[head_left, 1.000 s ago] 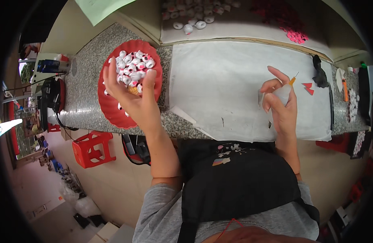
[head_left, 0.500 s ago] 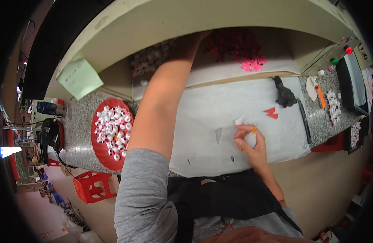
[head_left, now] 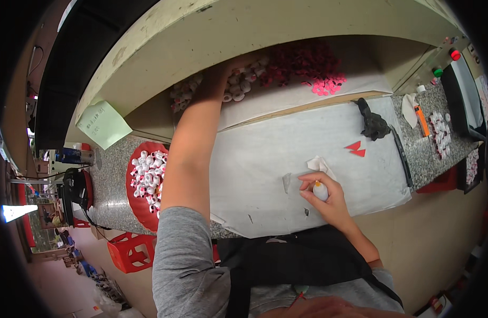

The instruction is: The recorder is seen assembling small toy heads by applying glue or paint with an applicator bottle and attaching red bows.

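My left arm reaches far under the overhanging hood, and my left hand (head_left: 218, 70) is in the shadow there, at the heap of small white rounded pieces (head_left: 237, 87). Its fingers are too dark and covered to make out. To the right of that heap lies a pile of small flat pink pieces (head_left: 329, 83). Over the white paper sheet (head_left: 265, 153), my right hand (head_left: 334, 201) is closed around a small white squeeze bottle (head_left: 320, 191) with an orange-yellow tip. A crumpled white tissue (head_left: 319, 165) lies just beyond that hand.
A red scalloped tray (head_left: 135, 199) of white pieces with red-pink marks stands at left. On the sheet lie red triangular scraps (head_left: 356, 149), a black lump (head_left: 373, 123) and a black pen-like stick (head_left: 402, 156). An orange-handled tool (head_left: 421, 121) lies at right. The hood's edge (head_left: 244, 40) overhangs the work area.
My left hand has moved left, from beside the pink pile to the white pieces. The right hand has shifted slightly left, and the bottle's tip has turned more toward me.
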A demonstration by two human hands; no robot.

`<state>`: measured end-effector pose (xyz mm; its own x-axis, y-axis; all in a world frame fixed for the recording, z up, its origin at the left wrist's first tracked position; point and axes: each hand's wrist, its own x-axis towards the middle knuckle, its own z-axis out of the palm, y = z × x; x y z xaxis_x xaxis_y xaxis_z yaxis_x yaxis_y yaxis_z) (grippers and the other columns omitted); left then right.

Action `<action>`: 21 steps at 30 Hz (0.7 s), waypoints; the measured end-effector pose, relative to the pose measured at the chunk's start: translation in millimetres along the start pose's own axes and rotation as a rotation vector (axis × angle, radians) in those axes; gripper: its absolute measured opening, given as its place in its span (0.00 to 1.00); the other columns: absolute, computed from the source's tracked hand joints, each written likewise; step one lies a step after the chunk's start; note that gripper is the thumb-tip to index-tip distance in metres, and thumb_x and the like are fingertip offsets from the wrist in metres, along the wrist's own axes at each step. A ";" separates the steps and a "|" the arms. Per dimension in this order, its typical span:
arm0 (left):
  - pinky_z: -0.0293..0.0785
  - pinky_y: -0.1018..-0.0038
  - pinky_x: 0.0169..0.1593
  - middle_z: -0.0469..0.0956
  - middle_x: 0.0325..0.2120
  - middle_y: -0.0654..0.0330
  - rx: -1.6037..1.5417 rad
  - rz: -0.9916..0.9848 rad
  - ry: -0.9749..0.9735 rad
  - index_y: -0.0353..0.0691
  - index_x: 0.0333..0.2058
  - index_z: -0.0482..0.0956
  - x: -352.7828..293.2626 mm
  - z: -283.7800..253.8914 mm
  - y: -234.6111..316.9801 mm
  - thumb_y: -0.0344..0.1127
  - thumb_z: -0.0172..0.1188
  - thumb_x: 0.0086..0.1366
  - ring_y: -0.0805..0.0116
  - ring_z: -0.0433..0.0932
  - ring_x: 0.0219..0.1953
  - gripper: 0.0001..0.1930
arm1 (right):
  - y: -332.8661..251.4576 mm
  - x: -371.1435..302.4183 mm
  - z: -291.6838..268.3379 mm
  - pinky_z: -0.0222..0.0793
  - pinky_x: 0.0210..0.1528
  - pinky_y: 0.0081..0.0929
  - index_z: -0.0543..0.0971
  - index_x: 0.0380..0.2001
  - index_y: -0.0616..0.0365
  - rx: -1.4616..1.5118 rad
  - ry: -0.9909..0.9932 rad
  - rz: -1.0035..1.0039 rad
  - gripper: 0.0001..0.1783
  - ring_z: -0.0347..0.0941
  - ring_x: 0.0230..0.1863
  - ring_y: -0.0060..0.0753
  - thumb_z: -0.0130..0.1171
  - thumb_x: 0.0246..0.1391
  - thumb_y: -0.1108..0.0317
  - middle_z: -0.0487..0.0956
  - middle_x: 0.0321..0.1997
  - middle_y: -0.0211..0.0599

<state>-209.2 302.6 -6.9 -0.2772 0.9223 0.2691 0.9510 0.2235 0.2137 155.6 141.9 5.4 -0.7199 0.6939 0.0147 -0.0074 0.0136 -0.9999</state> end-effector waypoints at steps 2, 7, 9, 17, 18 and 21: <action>0.65 0.67 0.36 0.71 0.29 0.51 -0.152 -0.001 -0.323 0.38 0.35 0.69 -16.3 -32.4 36.2 0.44 0.45 0.52 0.61 0.69 0.33 0.16 | -2.0 -3.6 -0.9 0.57 0.32 0.15 0.70 0.32 0.61 0.000 0.004 -0.017 0.12 0.62 0.27 0.18 0.51 0.38 0.78 0.68 0.23 0.29; 0.63 0.66 0.41 0.69 0.35 0.48 -0.103 0.313 0.085 0.39 0.38 0.68 -11.0 -8.1 56.2 0.44 0.45 0.53 0.54 0.67 0.38 0.18 | -0.8 -4.6 7.8 0.57 0.32 0.15 0.70 0.32 0.62 -0.031 -0.004 -0.046 0.12 0.62 0.27 0.18 0.51 0.39 0.78 0.68 0.23 0.28; 0.60 0.65 0.45 0.68 0.38 0.48 -0.227 0.401 0.160 0.39 0.40 0.67 -2.0 1.7 91.4 0.46 0.44 0.54 0.53 0.65 0.41 0.19 | 2.2 -6.1 7.3 0.58 0.34 0.15 0.70 0.32 0.60 0.002 0.017 -0.033 0.12 0.63 0.27 0.19 0.52 0.40 0.75 0.69 0.22 0.29; 0.59 0.63 0.45 0.67 0.38 0.47 -0.202 0.105 0.135 0.39 0.39 0.67 -33.6 29.8 114.1 0.44 0.39 0.56 0.51 0.64 0.42 0.18 | 1.4 -9.3 12.7 0.56 0.31 0.14 0.70 0.32 0.61 -0.007 0.022 -0.066 0.12 0.61 0.26 0.17 0.51 0.39 0.77 0.67 0.22 0.27; 0.59 0.63 0.45 0.67 0.38 0.48 -0.105 -0.031 0.095 0.39 0.39 0.68 -40.6 27.0 121.2 0.44 0.39 0.56 0.51 0.64 0.42 0.18 | 3.4 -7.2 11.3 0.56 0.27 0.12 0.70 0.32 0.62 -0.033 0.019 -0.109 0.12 0.59 0.25 0.16 0.51 0.39 0.77 0.66 0.22 0.27; 0.59 0.63 0.45 0.67 0.37 0.48 -0.114 0.016 -0.077 0.40 0.38 0.68 -57.7 -4.2 129.3 0.42 0.39 0.56 0.51 0.65 0.41 0.16 | 4.1 -7.8 7.4 0.55 0.25 0.11 0.70 0.32 0.63 0.023 0.036 -0.050 0.12 0.58 0.23 0.15 0.51 0.39 0.78 0.66 0.21 0.27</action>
<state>-70.8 277.0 9.1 -0.2465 0.9479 0.2017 0.9322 0.1751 0.3168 156.1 131.1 1.1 -0.6925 0.7186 0.0641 -0.0590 0.0320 -0.9977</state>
